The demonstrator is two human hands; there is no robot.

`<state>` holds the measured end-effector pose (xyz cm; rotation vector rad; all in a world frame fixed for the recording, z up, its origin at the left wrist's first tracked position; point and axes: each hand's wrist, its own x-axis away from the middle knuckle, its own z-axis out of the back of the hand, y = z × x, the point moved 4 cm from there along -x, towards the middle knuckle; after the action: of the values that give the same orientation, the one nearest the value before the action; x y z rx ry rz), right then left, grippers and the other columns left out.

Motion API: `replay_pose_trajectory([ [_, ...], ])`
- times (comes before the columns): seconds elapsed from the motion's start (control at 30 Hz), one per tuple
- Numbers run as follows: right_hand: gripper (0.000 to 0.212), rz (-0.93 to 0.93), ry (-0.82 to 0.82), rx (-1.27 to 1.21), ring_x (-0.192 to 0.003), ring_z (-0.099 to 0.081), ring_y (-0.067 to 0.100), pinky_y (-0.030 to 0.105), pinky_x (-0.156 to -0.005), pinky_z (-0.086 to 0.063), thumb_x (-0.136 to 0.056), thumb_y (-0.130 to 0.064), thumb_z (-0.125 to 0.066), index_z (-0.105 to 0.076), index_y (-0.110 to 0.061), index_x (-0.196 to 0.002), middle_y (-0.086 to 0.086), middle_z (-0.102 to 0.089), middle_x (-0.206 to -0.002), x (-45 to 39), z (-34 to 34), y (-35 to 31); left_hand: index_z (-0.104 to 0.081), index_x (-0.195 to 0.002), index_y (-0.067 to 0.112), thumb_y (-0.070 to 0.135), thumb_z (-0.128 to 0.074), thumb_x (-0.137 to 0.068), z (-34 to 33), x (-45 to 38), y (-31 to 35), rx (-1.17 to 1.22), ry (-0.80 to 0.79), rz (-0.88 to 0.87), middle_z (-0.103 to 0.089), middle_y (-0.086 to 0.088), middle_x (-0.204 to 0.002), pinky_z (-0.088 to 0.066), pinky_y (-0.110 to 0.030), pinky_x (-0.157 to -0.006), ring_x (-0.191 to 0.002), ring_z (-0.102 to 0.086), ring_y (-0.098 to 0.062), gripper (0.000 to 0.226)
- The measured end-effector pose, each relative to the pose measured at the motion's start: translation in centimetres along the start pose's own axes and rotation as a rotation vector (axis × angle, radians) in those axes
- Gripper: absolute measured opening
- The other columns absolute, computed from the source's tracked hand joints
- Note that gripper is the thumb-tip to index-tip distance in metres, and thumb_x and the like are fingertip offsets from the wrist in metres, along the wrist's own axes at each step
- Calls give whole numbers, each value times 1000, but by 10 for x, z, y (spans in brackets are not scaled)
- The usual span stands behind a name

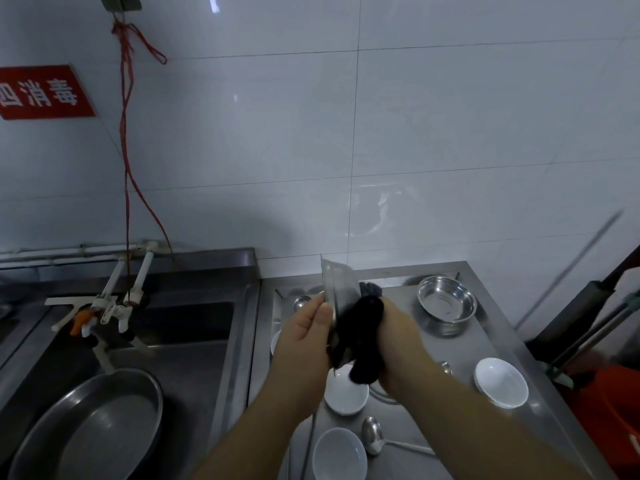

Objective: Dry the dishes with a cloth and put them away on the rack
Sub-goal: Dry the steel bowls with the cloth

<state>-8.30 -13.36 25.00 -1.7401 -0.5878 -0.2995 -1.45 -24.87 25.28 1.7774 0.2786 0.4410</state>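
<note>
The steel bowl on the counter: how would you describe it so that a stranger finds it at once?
Start from the steel counter right of the sink. At its far right corner, close to the tiled wall, stands the steel bowl, upright and empty. It is the only metal bowl there; the other bowls on the counter are white.

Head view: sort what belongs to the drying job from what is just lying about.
In the job: cleaver in the left hand; dark cloth in the right hand; white bowls; steel bowl; ladle.

Lying about: red sign; red string; orange bucket.
</note>
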Motion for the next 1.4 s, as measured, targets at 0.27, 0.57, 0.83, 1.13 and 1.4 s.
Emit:
replay_pose_trajectory([
  [0.27, 15, -22, 5, -125, -64, -62, 28, 38, -62, -52, -90, -12, -55, -67, -4, -89, 12, -63, -72, 3, 12, 5, -73, -114, 41, 32, -42, -111, -4, 7, -5, -370, -162, -195, -78, 9, -101, -58, -20, -85, -96, -73, -8, 33],
  [0.57, 70, -32, -193, 53, -92, -76, 40, 42, -76, -62, -77, -62, -82, -77, 0, -110, 23, -77, -105, -17, 35, -21, -61, -116, 33, 33, -40, -112, -9, 13, -6, -896, -474, -319, -72, 7, -93, -58, -38, -82, -86, -68, -11, 21],
  [0.83, 22, 11, -35, -34, -58, -61, 27, 35, -57, -54, -78, -34, -70, -68, -13, -71, 12, -59, -72, -32, 66, -4, -49, -141, 33, 31, -39, -113, -19, 9, -11, -1274, -552, -475, -68, 4, -106, -52, -33, -83, -92, -62, -15, 30],
  [1.13, 55, -1, 18, -110, -98, -71, 44, 49, -83, -59, -85, -27, -80, -65, 3, -129, 32, -70, -113, -43, 109, 17, -57, -139, 31, 34, -39, -111, -42, -8, -34, -1356, -626, -577, -71, 7, -119, -47, -40, -103, -107, -64, -17, 34],
  [1.4, 41, -6, 53, -176, -60, -72, 25, 29, -45, -53, -88, -25, -74, -70, 3, -117, 19, -74, -87, -62, 163, 18, -50, -148, 33, 40, -46, -108, -42, -55, -57, -935, -4, -376, -47, 18, -146, -32, -31, -118, -138, -39, -1, 41],
])
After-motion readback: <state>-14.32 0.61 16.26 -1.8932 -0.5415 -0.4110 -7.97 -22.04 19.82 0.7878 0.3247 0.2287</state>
